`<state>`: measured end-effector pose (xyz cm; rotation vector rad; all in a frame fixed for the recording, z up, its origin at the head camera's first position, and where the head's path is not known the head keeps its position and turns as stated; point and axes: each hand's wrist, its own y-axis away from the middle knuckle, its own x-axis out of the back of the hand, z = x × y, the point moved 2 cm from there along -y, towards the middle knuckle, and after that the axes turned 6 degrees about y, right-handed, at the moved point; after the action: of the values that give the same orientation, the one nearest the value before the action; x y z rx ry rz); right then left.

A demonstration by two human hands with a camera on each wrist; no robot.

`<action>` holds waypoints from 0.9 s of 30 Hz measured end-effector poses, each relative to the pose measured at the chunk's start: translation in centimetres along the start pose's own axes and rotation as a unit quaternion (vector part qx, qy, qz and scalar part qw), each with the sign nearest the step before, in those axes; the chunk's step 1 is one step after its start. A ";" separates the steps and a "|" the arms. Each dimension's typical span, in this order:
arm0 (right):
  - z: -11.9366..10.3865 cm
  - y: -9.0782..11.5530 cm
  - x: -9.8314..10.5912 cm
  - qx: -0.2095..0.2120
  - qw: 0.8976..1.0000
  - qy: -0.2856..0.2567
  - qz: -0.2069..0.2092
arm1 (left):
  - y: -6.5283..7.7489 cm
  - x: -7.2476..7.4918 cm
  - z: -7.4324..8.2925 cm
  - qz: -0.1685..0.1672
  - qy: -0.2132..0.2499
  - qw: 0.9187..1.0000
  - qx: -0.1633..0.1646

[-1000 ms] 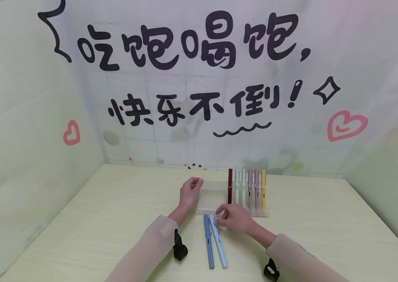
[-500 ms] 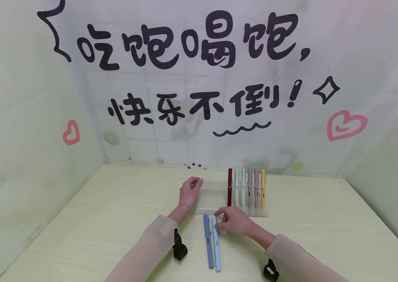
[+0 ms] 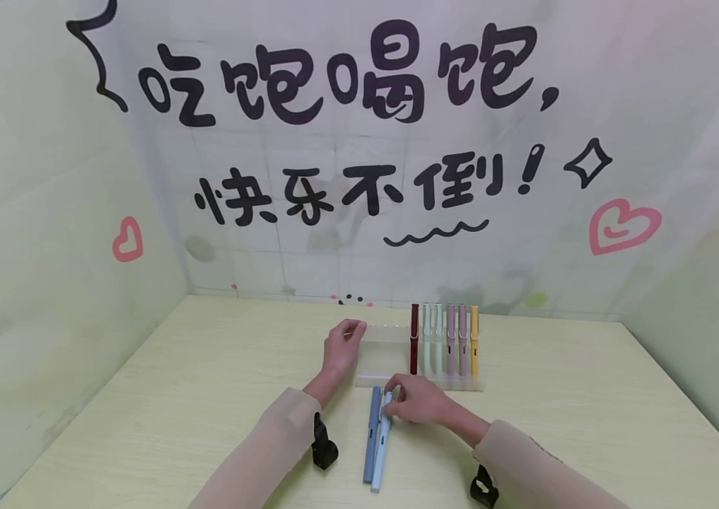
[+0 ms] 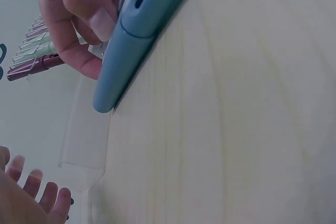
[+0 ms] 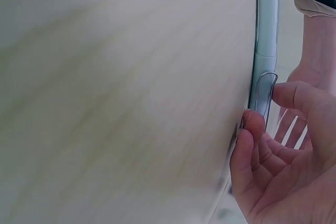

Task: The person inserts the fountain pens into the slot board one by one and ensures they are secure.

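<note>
A clear plastic pen rack (image 3: 382, 382) stands towards the back of the table, with several upright pens in its right part. At its upper left corner, my left hand (image 3: 341, 348) holds the rack's edge with the fingertips. Two capped pens lie side by side in front of the rack. The darker blue pen (image 3: 372, 435) is on the left, its rounded end large in the left wrist view. My right hand (image 3: 418, 400) pinches the light blue pen (image 3: 380, 452) near its clip, between thumb and fingers. The clip shows in the right wrist view.
From left to right the rack holds a dark red pen (image 3: 414, 339), two pale green pens (image 3: 433, 346), two purple pens (image 3: 457, 343) and a yellow pen (image 3: 475, 339). A printed cloth backdrop (image 3: 308, 268) rises behind the table (image 3: 206, 403).
The light blue pen's lower end has swung left, across towards the darker blue pen, which has also tilted. My right hand has shifted slightly down and closed on it. My left hand stays put.
</note>
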<state>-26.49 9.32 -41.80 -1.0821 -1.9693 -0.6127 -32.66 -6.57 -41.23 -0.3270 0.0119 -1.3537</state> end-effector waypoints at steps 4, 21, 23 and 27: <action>0.0 -0.1 -0.1 -0.012 1.000 0.016 0.006 | 0.0 0.1 0.0 0.000 0.000 1.000 0.002; -0.1 0.1 0.1 -0.016 0.997 0.014 0.073 | 0.1 0.1 0.1 0.000 -0.006 1.000 0.010; -0.1 0.1 0.2 -0.014 0.997 0.014 0.072 | 0.0 0.1 0.1 0.001 -0.006 1.000 0.011; -0.1 0.2 0.5 -0.011 0.998 0.016 0.057 | -0.1 0.0 0.1 0.002 -0.004 1.000 0.010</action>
<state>-26.47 9.60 -41.33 -1.1809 -1.8628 -0.5872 -32.70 -6.61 -41.11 -0.3156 -0.0071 -1.3485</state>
